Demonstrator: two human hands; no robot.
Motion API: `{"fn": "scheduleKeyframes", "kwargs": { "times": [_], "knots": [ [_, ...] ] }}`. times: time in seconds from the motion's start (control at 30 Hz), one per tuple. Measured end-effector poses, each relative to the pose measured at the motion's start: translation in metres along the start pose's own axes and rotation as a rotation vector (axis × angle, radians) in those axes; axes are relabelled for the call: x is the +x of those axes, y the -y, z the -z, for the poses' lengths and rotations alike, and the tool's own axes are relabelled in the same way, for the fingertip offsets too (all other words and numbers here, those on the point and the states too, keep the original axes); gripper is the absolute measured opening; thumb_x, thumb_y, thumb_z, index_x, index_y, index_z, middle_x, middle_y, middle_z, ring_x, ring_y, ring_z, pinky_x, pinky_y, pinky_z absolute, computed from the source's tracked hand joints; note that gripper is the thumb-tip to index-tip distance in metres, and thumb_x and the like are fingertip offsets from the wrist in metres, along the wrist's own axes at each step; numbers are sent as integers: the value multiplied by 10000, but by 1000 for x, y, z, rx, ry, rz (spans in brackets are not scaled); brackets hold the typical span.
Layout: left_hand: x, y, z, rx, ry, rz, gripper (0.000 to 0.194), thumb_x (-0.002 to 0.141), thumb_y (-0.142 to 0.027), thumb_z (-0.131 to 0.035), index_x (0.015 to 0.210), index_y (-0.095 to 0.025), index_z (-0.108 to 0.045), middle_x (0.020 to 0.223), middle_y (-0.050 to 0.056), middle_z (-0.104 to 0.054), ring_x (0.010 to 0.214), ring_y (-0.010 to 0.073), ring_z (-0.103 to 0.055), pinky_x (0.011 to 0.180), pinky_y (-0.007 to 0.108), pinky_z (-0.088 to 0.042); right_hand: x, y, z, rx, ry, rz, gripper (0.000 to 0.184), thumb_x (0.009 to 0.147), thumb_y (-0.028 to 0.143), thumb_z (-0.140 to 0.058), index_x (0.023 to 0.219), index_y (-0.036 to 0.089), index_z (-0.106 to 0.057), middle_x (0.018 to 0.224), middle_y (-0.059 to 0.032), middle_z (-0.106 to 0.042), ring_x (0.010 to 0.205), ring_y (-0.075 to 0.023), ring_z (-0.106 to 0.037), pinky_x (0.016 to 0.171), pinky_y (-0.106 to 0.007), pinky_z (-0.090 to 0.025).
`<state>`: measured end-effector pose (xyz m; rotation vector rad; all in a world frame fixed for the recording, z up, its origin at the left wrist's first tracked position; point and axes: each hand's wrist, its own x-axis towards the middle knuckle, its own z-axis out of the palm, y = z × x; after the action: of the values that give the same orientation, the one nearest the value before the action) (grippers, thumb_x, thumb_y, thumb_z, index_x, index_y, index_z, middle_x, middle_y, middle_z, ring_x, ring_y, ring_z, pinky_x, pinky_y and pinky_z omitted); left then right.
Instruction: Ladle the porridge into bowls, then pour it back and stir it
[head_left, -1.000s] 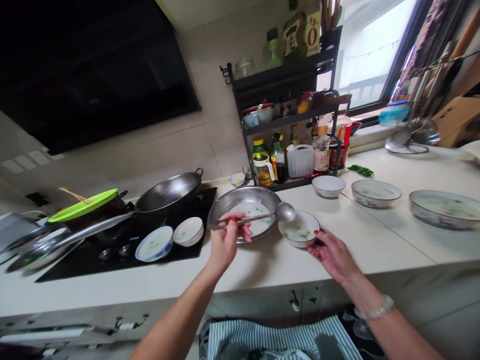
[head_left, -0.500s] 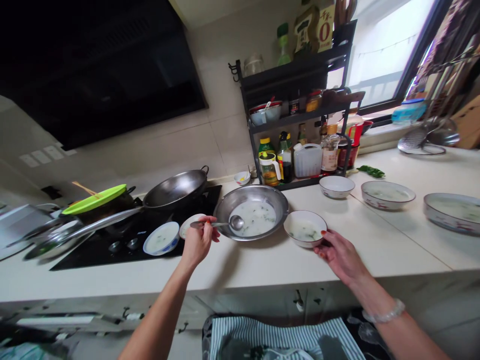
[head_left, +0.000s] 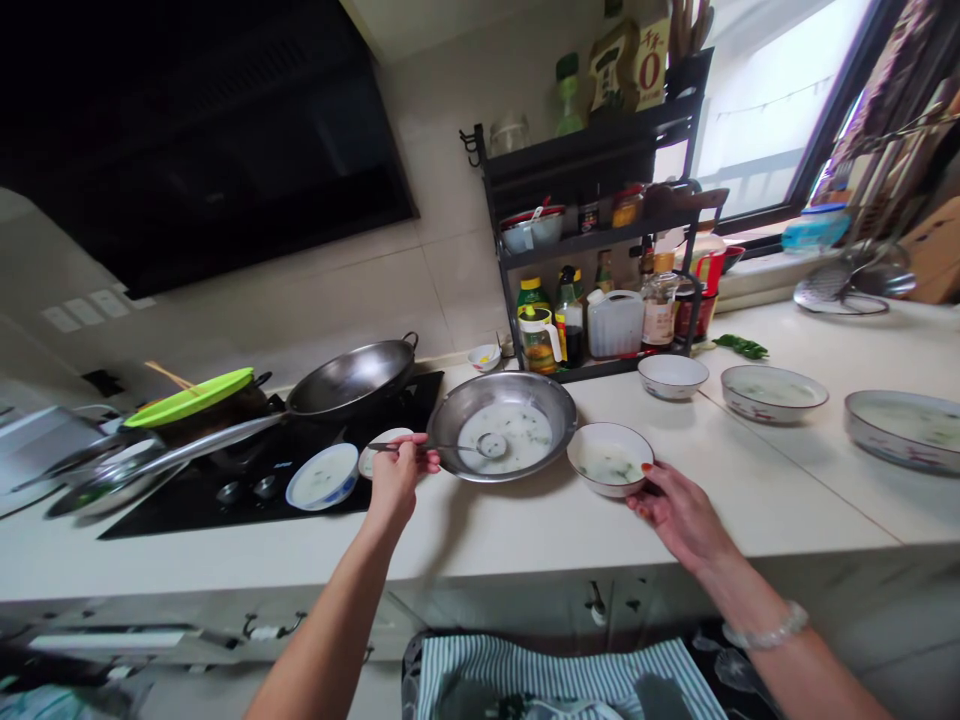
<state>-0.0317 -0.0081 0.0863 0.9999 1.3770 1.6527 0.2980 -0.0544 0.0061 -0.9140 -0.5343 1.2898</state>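
Head cam: L grip (head_left: 399, 475) holds ladle (head_left: 492, 446) (handle (head_left: 459, 447) partly hid.), R grip (head_left: 679, 503) holds bowl (head_left: 609, 458).

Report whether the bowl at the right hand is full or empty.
Part full: the bowl holds pale liquid with green bits, its surface below the rim.

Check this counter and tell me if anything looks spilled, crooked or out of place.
No spill or damage shows around the basin or the bowl held by the right hand. One mildly odd thing: greens lie loose on the counter beside the rack, with no dish visible under them.
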Motion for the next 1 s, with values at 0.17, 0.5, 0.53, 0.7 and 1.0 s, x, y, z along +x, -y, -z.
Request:
{"fn": "scheduleKeyframes", "kwargs": {
  "times": [0.17,0.5,0.53,0.7,1.0],
  "knots": [
    [-1,-7,1,-20,5,19,206,633,-229,-544,785,-100,-598,506,43,-632,471,147,-605,467,239,-489,-1,0,0,-14,3,-4,290,590,339,-842,764,181,-673,652,-31,-663,513,-132,-557,421,-232,-408],
    [0,-10,0,-37,25,47,187,642,-239,-561,769,-110,-609,504,46,-636,456,144,-590,477,245,-479,0,1,-1,17,-3,-18,324,538,354,-886,734,187,-690,654,-24,-681,512,-121,-569,416,-205,-412],
    [0,-10,0,-36,29,46,189,641,-240,-562,770,-110,-609,504,44,-634,456,144,-589,477,246,-478,0,1,-1,23,-4,-21,331,531,354,-892,734,187,-692,653,-23,-681,513,-120,-570,415,-202,-412],
    [-1,-11,-2,-50,31,45,196,637,-240,-576,775,-103,-608,498,47,-635,461,144,-589,477,240,-474,0,0,1,40,4,-24,338,541,356,-899,755,184,-702,666,-23,-684,526,-119,-577,424,-198,-427],
    [-6,-12,-8,-68,36,67,195,655,-236,-577,779,-90,-612,508,50,-629,476,141,-596,489,240,-481,1,-1,3,42,5,-26,312,558,338,-891,764,184,-714,690,-25,-686,538,-116,-577,413,-192,-428]
  ]
}}
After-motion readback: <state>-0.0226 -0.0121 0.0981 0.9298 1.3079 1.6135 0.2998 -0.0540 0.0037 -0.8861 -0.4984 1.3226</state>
